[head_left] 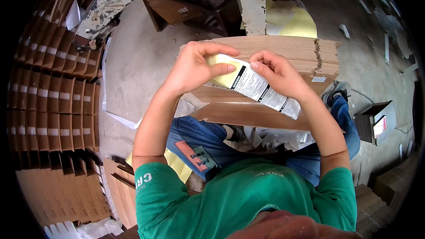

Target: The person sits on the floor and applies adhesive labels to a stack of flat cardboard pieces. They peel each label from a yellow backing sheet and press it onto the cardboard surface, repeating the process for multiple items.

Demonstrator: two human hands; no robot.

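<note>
Held up in front of me is a long white label strip [254,84] with dense black print and a yellow part at its left end. My left hand [191,68] grips that yellow end, thumb on top and fingers behind. At the strip's upper edge, my right hand [283,74] has its thumb and curled index finger pinched together. Its lower end hangs free below the right wrist. Just beyond and beneath both hands lies a stack of flat brown cardboard [283,46], with another brown panel [261,114] nearer my legs.
Tall stacks of brown cardboard pieces [53,93] line the left side. Yellow sheets [299,21] lie past the stack, by a worn pale frame [250,4]. A dark open box [376,121] stands on the floor at right. White scraps [283,137] lie between my legs.
</note>
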